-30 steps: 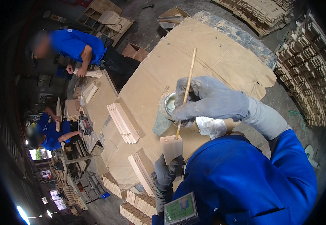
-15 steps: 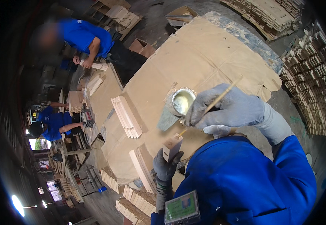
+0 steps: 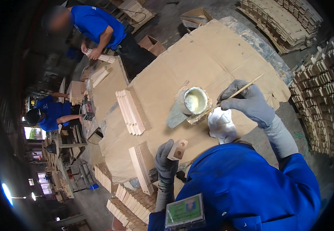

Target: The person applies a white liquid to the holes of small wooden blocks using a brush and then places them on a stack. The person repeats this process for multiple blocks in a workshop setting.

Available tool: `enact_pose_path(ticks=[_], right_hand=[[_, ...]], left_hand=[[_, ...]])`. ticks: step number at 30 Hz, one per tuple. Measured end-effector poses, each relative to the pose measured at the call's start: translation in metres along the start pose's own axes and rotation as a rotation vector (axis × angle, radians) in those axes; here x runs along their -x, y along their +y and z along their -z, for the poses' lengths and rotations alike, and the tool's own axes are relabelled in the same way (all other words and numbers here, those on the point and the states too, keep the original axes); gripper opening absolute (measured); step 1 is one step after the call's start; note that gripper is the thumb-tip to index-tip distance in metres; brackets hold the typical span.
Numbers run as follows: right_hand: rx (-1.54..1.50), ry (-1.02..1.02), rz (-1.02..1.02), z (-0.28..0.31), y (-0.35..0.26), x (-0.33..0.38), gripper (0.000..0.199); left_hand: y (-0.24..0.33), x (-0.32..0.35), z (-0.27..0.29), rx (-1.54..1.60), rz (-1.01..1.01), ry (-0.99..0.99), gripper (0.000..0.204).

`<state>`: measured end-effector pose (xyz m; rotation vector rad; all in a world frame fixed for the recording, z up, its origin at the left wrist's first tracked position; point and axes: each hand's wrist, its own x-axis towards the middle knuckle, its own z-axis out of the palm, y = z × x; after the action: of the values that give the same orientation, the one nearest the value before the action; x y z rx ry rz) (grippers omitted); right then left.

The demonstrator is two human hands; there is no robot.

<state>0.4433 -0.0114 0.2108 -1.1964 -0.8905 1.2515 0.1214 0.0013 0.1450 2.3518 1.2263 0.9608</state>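
My left hand [image 3: 166, 159], in a grey glove, grips a pale wooden piece [image 3: 177, 150] by its side near the table's front edge. The end of that piece faces up and shows two round holes. Between the fingertips of my gloved right hand [image 3: 247, 102] is a thin wooden stick [image 3: 239, 91]. Its lower tip slants down beside the jar [image 3: 195, 101], which holds a creamy pale substance and has a crusted rim. A crumpled white bundle [image 3: 221, 125] lies just below my right hand.
Brown paper [image 3: 209, 57] covers the table. A stack of slats [image 3: 130, 112] and another stack [image 3: 141, 169] lie to the left. A grey flat scrap [image 3: 176, 116] touches the jar. Two people in blue work at the left. Piled wooden parts [image 3: 321, 96] stand at the right.
My right hand has moved the stick's tip from the wooden piece toward the jar. The wooden piece has turned, so its holed end now faces up. The white bundle is more exposed.
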Motion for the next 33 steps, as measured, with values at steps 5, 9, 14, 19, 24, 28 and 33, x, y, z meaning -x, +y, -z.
enact_pose_path(ticks=[5, 9, 14, 19, 24, 28, 33], right_hand=[[0.105, 0.069, -0.028, 0.001, 0.006, -0.002, 0.020], [-0.064, 0.148, -0.008, 0.004, 0.009, 0.005, 0.019], [-0.028, 0.219, -0.014, 0.001, 0.013, 0.002, 0.017], [-0.046, 0.238, -0.022, -0.003, 0.020, -0.002, 0.014], [0.024, 0.240, 0.010, -0.019, 0.012, -0.007, 0.014], [0.085, 0.230, 0.059, -0.019, 0.012, -0.007, 0.013], [0.171, 0.270, 0.075, -0.010, 0.018, -0.005, 0.011]], left_hand=[[-0.004, 0.000, 0.000, -0.049, 0.163, 0.037, 0.032], [-0.029, -0.009, 0.001, 0.341, 0.624, 0.367, 0.021], [-0.095, 0.020, -0.011, 0.463, 0.679, 0.450, 0.039], [-0.139, 0.031, -0.062, 0.366, 0.819, 0.320, 0.045], [-0.234, -0.019, -0.079, 0.334, 0.768, 0.316, 0.051], [-0.231, -0.085, -0.029, -0.265, 0.705, 0.403, 0.042], [-0.223, -0.051, 0.022, -0.713, 0.653, 0.333, 0.067]])
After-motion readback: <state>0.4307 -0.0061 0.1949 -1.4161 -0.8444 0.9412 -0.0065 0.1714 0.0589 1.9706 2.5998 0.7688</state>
